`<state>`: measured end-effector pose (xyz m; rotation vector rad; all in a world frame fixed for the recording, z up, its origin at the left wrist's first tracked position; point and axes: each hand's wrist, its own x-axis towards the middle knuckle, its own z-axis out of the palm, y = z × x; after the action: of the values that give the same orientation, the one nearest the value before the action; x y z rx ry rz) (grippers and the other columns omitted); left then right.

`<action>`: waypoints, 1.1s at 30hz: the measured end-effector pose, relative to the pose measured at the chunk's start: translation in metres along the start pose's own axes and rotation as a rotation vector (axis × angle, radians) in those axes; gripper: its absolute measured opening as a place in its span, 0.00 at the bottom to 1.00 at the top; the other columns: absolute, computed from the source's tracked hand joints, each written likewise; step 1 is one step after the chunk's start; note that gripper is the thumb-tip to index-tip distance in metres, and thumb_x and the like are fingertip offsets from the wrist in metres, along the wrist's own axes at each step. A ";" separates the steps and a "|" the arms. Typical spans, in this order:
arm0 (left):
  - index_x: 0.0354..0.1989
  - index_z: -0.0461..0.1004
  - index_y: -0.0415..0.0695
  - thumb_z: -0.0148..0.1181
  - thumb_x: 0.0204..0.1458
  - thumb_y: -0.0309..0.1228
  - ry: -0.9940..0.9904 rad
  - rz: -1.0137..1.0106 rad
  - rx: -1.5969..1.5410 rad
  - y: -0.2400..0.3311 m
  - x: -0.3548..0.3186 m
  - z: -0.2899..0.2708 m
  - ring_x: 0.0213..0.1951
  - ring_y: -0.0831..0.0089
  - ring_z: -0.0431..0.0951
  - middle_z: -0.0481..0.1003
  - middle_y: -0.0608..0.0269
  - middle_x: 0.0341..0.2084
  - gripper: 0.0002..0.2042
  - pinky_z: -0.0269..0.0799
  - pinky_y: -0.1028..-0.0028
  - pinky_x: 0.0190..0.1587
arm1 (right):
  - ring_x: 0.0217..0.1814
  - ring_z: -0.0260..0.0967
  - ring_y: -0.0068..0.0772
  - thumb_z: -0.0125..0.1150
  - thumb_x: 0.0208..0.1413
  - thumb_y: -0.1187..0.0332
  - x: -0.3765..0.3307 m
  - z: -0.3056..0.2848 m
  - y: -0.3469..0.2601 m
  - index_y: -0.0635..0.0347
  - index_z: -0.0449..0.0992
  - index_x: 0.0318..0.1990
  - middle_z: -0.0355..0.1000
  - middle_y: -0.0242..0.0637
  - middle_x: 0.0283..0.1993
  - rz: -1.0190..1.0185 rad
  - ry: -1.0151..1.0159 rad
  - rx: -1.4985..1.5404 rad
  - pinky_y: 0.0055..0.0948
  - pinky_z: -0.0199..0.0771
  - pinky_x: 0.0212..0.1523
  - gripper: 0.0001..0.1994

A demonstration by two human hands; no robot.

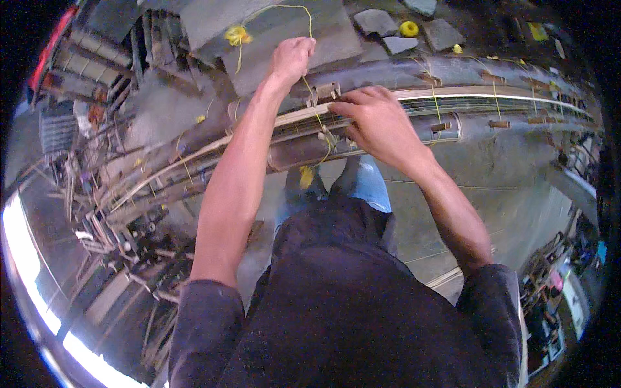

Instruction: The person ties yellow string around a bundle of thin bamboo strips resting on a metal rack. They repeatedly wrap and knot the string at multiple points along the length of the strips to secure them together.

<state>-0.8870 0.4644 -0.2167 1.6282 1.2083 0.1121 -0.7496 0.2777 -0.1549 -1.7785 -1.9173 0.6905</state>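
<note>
My left hand is raised beyond the far pipe, its fingers closed on a thin yellow string. Below the fist the string runs down across long pale strips; above it, the string loops over to a yellow tangle. My right hand bends over the strips, thumb and fingertips closed on them just right of the string. Its lower fingers are partly hidden. The strips lie lengthwise between two dark pipes, a far one and a near one.
Yellow ties and short brown pegs recur along the pipes. Flat stone slabs and a yellow roll lie on the floor beyond. Piled wood and scrap fill the left side, with more clutter at right.
</note>
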 end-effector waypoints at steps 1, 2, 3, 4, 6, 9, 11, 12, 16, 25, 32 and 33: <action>0.36 0.74 0.44 0.49 0.61 0.43 -0.005 -0.006 0.135 -0.005 -0.001 -0.011 0.31 0.81 0.71 0.71 0.70 0.25 0.15 0.66 0.79 0.35 | 0.55 0.68 0.45 0.54 0.44 0.78 -0.009 -0.021 -0.010 0.62 0.76 0.44 0.74 0.43 0.47 -0.002 0.082 0.089 0.38 0.69 0.54 0.17; 0.37 0.75 0.43 0.49 0.61 0.43 0.052 0.104 0.125 -0.016 -0.012 -0.025 0.34 0.78 0.73 0.74 0.67 0.28 0.16 0.67 0.77 0.38 | 0.55 0.68 0.44 0.53 0.44 0.79 -0.026 -0.032 -0.019 0.62 0.76 0.44 0.74 0.43 0.47 -0.013 0.157 0.188 0.38 0.69 0.55 0.17; 0.39 0.76 0.42 0.48 0.61 0.43 0.117 0.227 0.121 -0.023 -0.025 -0.048 0.37 0.76 0.75 0.76 0.63 0.31 0.16 0.68 0.74 0.40 | 0.54 0.69 0.43 0.52 0.43 0.80 -0.047 -0.038 -0.024 0.62 0.77 0.43 0.74 0.43 0.48 0.126 0.245 0.185 0.38 0.68 0.56 0.17; 0.41 0.76 0.41 0.48 0.61 0.42 0.171 0.358 0.117 -0.029 -0.038 -0.072 0.40 0.73 0.77 0.79 0.60 0.34 0.17 0.69 0.71 0.43 | 0.54 0.69 0.42 0.51 0.42 0.82 -0.073 -0.043 -0.032 0.62 0.78 0.42 0.74 0.43 0.48 0.275 0.340 0.179 0.39 0.67 0.57 0.17; 0.46 0.75 0.41 0.47 0.63 0.42 0.073 0.200 -0.142 -0.038 -0.077 -0.125 0.48 0.70 0.77 0.78 0.58 0.43 0.17 0.68 0.70 0.51 | 0.52 0.71 0.39 0.52 0.47 0.81 -0.119 -0.019 -0.045 0.60 0.74 0.52 0.73 0.42 0.50 0.229 0.007 0.099 0.37 0.68 0.56 0.21; 0.46 0.75 0.40 0.46 0.64 0.41 0.063 0.206 -0.267 -0.056 -0.134 -0.164 0.46 0.70 0.78 0.79 0.59 0.41 0.17 0.70 0.70 0.50 | 0.42 0.72 0.32 0.54 0.55 0.73 -0.111 0.077 -0.127 0.59 0.57 0.66 0.72 0.39 0.47 0.686 -0.207 1.431 0.31 0.72 0.45 0.29; 0.47 0.75 0.40 0.46 0.64 0.43 -0.058 0.309 -0.252 -0.064 -0.160 -0.162 0.46 0.69 0.78 0.79 0.60 0.41 0.19 0.70 0.69 0.51 | 0.33 0.69 0.28 0.57 0.59 0.68 -0.075 0.182 -0.142 0.58 0.51 0.69 0.72 0.36 0.42 0.945 0.022 1.645 0.27 0.71 0.34 0.33; 0.47 0.75 0.40 0.46 0.64 0.44 -0.104 0.355 -0.242 -0.066 -0.165 -0.157 0.46 0.69 0.78 0.79 0.60 0.40 0.20 0.71 0.69 0.51 | 0.34 0.69 0.27 0.57 0.60 0.67 -0.051 0.226 -0.125 0.61 0.56 0.66 0.71 0.35 0.40 0.877 0.019 1.139 0.27 0.71 0.35 0.29; 0.44 0.76 0.45 0.51 0.58 0.37 0.091 0.505 0.330 -0.108 -0.172 -0.111 0.44 0.50 0.76 0.78 0.51 0.40 0.13 0.72 0.58 0.46 | 0.42 0.73 0.29 0.54 0.61 0.67 -0.034 0.109 -0.165 0.63 0.75 0.38 0.72 0.34 0.35 0.157 0.031 0.182 0.32 0.72 0.42 0.08; 0.34 0.79 0.47 0.54 0.56 0.39 0.350 0.529 0.470 -0.115 -0.168 -0.074 0.31 0.53 0.78 0.79 0.52 0.27 0.11 0.70 0.56 0.34 | 0.45 0.73 0.50 0.56 0.54 0.55 0.217 0.034 -0.193 0.63 0.75 0.47 0.75 0.50 0.45 -0.108 -0.213 -0.086 0.45 0.73 0.43 0.21; 0.30 0.78 0.46 0.56 0.55 0.38 0.443 0.578 0.485 -0.128 -0.158 -0.059 0.29 0.56 0.78 0.78 0.55 0.24 0.10 0.70 0.58 0.33 | 0.29 0.68 0.31 0.47 0.61 0.54 0.177 0.122 -0.094 0.58 0.74 0.32 0.72 0.34 0.32 0.180 0.073 0.810 0.36 0.66 0.26 0.17; 0.30 0.78 0.46 0.56 0.55 0.37 0.479 0.570 0.462 -0.128 -0.163 -0.068 0.30 0.56 0.78 0.77 0.55 0.23 0.10 0.70 0.58 0.33 | 0.30 0.69 0.33 0.48 0.61 0.54 0.144 0.087 -0.141 0.59 0.75 0.33 0.73 0.36 0.33 0.053 0.098 0.748 0.38 0.66 0.27 0.17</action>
<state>-1.0887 0.3807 -0.2086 2.4198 1.1291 0.6532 -0.9252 0.4084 -0.1381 -1.3454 -1.2910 1.1294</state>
